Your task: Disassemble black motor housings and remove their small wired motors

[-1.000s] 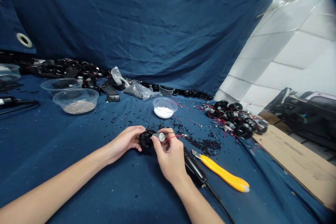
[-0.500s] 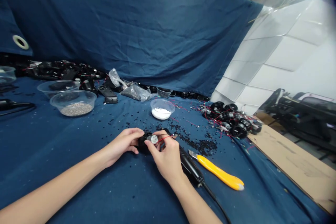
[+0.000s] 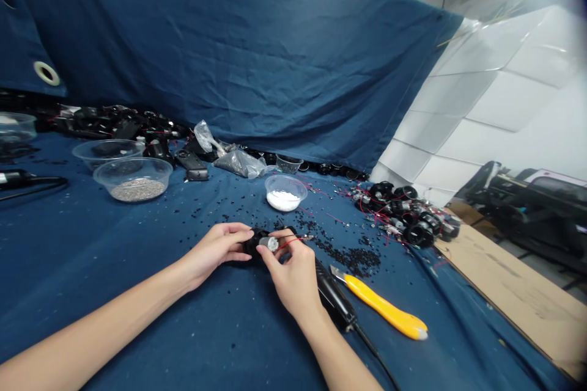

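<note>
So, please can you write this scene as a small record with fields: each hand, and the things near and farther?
left hand: holds a black round housing from its left side
right hand: pinches a small silver cylinder against the housing, a thin red wire beside its fingers
near: black corded tool, yellow-handled utility knife, scattered black pellets, on blue cloth
farther: bowl of white granules, bowl of grey granules, heap of wired black parts
</note>
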`<state>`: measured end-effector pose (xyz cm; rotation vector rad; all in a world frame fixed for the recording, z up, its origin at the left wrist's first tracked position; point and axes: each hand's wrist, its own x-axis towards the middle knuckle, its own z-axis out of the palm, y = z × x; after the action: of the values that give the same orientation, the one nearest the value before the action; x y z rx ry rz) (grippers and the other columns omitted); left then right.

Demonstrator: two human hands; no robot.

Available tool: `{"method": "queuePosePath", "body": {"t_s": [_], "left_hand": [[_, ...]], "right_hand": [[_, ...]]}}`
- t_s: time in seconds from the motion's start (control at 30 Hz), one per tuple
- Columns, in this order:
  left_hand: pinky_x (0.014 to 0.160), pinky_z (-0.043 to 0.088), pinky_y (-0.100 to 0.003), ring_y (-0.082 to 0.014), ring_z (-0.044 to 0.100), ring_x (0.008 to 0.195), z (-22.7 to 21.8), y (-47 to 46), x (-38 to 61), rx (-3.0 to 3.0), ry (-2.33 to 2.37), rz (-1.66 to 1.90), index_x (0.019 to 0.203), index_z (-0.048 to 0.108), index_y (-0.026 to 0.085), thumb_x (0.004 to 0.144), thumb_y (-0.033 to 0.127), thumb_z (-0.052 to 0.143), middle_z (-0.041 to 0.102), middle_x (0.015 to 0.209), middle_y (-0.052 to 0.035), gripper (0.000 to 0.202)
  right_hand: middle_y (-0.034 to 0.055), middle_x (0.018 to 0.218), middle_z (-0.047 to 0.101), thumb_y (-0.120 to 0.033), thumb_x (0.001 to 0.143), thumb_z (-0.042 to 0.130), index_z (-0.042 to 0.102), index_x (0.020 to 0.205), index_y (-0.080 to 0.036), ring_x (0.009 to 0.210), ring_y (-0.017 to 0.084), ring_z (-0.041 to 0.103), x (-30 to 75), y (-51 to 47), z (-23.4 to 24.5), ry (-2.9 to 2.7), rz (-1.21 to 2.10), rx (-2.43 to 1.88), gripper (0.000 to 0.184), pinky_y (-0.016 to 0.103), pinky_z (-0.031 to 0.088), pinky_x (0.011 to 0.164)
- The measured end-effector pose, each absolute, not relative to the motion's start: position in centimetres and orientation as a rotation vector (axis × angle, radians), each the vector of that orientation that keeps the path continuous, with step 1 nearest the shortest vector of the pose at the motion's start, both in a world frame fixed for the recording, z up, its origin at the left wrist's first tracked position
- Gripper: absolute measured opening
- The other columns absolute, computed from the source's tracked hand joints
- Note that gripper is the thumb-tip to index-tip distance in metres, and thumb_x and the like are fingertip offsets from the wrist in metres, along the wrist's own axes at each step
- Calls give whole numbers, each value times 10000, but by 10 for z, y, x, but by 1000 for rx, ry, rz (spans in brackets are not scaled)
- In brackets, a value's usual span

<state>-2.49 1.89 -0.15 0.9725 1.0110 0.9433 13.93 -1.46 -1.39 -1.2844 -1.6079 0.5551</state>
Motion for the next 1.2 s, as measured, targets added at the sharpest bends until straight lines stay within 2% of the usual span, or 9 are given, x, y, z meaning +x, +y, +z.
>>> {"method": "queuePosePath", "body": {"t_s": [0.17, 0.3, 0.47, 0.6, 0.77, 0.87, 1.0, 1.1, 1.2], "left_hand": [[687, 541, -266, -161, 639, 743, -4, 17, -24, 1003, 1068, 971, 995, 643, 102, 695, 297, 814, 692, 803, -56, 397], [734, 532, -287, -190, 658, 824, 1, 15, -24, 977, 1004, 973, 1035, 642, 113, 693, 277, 812, 709, 877, -79, 415], [721, 523, -265, -182, 647, 860, 5, 15, -24, 1110, 905, 957, 1029, 650, 140, 707, 307, 808, 706, 957, -80, 396], [709, 521, -276, -188, 646, 847, -1, 20, -25, 1220, 905, 952, 1129, 629, 170, 696, 361, 815, 696, 994, -71, 508], [867, 471, -284, -243, 596, 1066, -9, 26, -25, 1530, 955, 1048, 1099, 667, 153, 789, 408, 723, 681, 1113, -104, 405], [900, 459, -287, -244, 596, 1084, -8, 19, -23, 1633, 838, 992, 1206, 606, 187, 844, 414, 660, 658, 1174, -85, 431], [865, 451, -286, -243, 610, 1022, -1, 2, -20, 1839, 826, 836, 1375, 456, 223, 899, 426, 591, 649, 1165, -68, 535], [877, 419, -284, -247, 600, 1021, 1, -4, -20, 1965, 900, 838, 1403, 398, 215, 929, 446, 527, 643, 1155, -67, 542], [829, 416, -295, -240, 609, 919, -4, -3, -22, 2032, 912, 881, 1392, 357, 213, 914, 500, 513, 651, 1044, -48, 578]], "right_hand": [[7, 724, 667, -291, 816, 653, 638, 936, -169, 595, 136, 581, 141, -14, -16, -1621, 560, -1259, 171, 235, 412, 570], [7, 713, 655, -303, 813, 661, 636, 927, -167, 591, 133, 570, 141, -13, -15, -1564, 545, -1254, 180, 237, 423, 568], [18, 744, 648, -379, 791, 690, 610, 937, -155, 566, 125, 594, 141, -9, -14, -1306, 840, -1170, 279, 230, 478, 538], [-1, 697, 618, -424, 763, 720, 582, 886, -145, 499, 94, 568, 142, -5, -15, -1171, 1002, -1074, 334, 185, 415, 433], [-20, 617, 580, -526, 748, 704, 570, 858, -142, 482, 99, 584, 143, -1, -17, -1037, 1144, -1028, 422, 156, 341, 379], [-20, 601, 584, -555, 732, 705, 559, 828, -144, 468, 98, 582, 142, -1, -16, -969, 1247, -992, 447, 159, 341, 390], [-53, 520, 527, -520, 751, 708, 570, 829, -142, 415, 67, 488, 141, -3, -14, -1027, 1250, -971, 410, 166, 344, 409], [-61, 524, 510, -519, 771, 688, 559, 821, -144, 413, 56, 459, 140, -4, -14, -1074, 1234, -969, 399, 164, 338, 404], [-56, 547, 520, -526, 774, 679, 540, 814, -150, 421, 55, 466, 140, -6, -13, -1138, 1227, -976, 403, 158, 319, 392]]}}
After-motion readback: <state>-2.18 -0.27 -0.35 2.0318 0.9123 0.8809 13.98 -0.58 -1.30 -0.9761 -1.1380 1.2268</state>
